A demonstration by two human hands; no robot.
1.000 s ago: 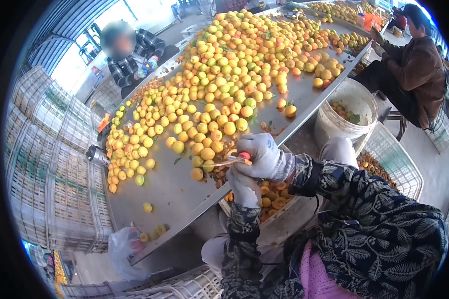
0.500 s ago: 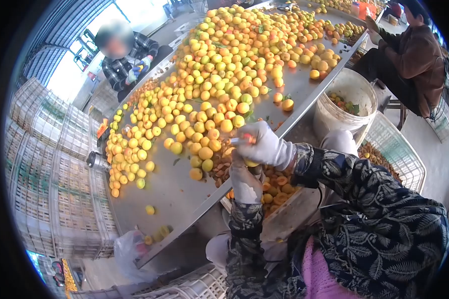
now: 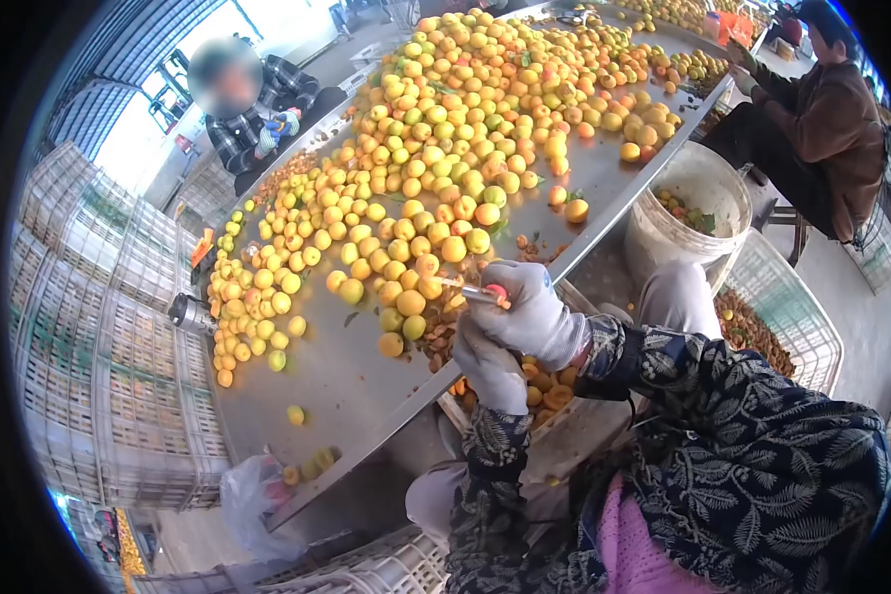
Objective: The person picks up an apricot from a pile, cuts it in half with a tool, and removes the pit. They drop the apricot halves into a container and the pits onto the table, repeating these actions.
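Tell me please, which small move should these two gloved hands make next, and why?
Perhaps ease the right hand, which grips the red-ended tool, slightly away from the left hand: the two are pressed close, the left one's curled fingers hide anything they may hold, and cut fruit lies just below.

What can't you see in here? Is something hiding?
All in the head view:
- Anything inside the left hand: hidden by its fingers and the right hand.
- Most of the handle of the metal tool: covered by the right hand.
- The bottom of the white bucket: hidden by what lies inside.
- What the person in the checked shirt holds: too small.
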